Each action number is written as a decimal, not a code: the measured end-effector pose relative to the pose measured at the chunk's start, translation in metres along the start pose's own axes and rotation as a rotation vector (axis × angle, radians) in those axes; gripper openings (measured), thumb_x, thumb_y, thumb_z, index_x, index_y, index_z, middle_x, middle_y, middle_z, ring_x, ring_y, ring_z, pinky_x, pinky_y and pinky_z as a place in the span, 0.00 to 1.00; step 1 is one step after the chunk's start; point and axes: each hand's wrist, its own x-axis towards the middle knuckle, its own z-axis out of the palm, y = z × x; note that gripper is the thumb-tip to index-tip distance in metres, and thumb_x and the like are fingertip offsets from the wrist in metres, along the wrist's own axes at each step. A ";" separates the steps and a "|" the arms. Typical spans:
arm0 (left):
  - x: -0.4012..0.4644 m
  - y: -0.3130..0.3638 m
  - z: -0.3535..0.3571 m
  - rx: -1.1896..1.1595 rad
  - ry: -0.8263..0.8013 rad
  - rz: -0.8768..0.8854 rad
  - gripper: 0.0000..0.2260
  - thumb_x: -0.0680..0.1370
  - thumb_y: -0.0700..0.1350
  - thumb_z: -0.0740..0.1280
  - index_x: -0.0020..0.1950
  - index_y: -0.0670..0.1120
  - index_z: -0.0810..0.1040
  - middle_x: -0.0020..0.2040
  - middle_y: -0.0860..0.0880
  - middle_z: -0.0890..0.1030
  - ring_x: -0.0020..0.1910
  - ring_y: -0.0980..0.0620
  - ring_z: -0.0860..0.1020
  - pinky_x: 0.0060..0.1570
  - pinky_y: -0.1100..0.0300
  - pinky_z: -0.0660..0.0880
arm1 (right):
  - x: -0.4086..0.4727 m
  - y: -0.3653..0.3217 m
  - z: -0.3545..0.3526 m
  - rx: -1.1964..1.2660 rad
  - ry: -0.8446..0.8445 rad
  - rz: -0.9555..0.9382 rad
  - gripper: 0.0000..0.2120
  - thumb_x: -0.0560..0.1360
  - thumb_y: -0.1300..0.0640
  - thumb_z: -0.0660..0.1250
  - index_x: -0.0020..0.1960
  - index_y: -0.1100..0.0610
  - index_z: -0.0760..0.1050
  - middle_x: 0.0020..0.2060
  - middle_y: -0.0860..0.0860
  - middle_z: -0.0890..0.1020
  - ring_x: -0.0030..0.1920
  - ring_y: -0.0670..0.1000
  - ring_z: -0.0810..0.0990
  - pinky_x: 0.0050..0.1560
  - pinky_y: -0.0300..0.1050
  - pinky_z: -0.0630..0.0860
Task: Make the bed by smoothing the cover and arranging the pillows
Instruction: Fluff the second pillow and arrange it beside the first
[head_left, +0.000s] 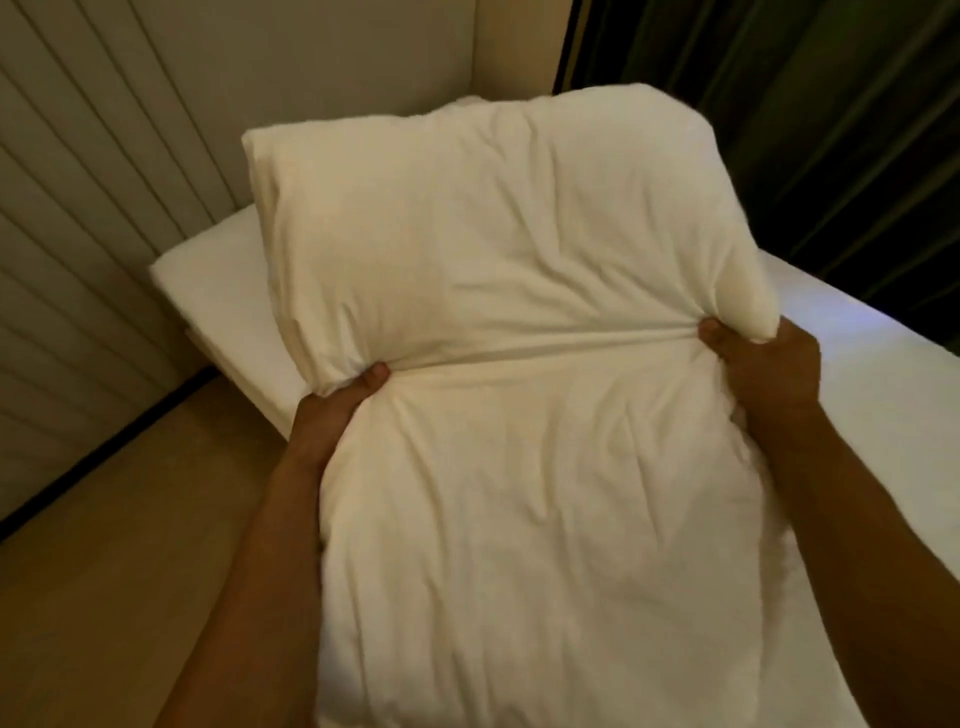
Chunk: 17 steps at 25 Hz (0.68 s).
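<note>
A large white pillow (498, 249) fills the middle of the view, held up above the bed. My left hand (337, 410) grips its left edge and my right hand (763, 364) grips its right edge, pinching a tight crease across the middle. The lower half of the pillow hangs down toward me between my forearms. Behind it lies the bed (872, 395) with a white cover, and a flat white pillow (223, 291) rests at the bed's far left corner. Most of the bed is hidden by the held pillow.
A ribbed pale wall panel (78, 208) runs along the left. A light wooden floor strip (119, 545) lies beside the bed at lower left. Dark green curtains (805, 130) hang at the upper right behind the bed.
</note>
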 end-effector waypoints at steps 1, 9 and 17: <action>-0.002 0.003 -0.016 0.029 0.000 0.011 0.54 0.55 0.68 0.81 0.74 0.44 0.70 0.67 0.53 0.74 0.59 0.50 0.77 0.64 0.55 0.72 | -0.018 0.007 0.005 0.021 0.007 0.027 0.25 0.63 0.45 0.80 0.55 0.54 0.83 0.47 0.49 0.86 0.50 0.52 0.85 0.54 0.50 0.81; -0.071 -0.004 -0.151 0.160 0.035 0.085 0.45 0.66 0.63 0.78 0.75 0.42 0.68 0.72 0.44 0.73 0.64 0.46 0.75 0.57 0.55 0.70 | -0.169 0.065 0.060 0.135 -0.011 0.124 0.26 0.58 0.38 0.78 0.51 0.51 0.83 0.44 0.48 0.86 0.48 0.52 0.85 0.54 0.56 0.82; -0.034 0.036 -0.284 0.329 0.079 0.068 0.58 0.50 0.73 0.79 0.72 0.42 0.73 0.70 0.45 0.76 0.64 0.46 0.77 0.65 0.47 0.74 | -0.274 0.046 0.155 0.186 -0.004 0.256 0.25 0.59 0.39 0.79 0.50 0.52 0.83 0.44 0.50 0.86 0.48 0.54 0.84 0.55 0.56 0.81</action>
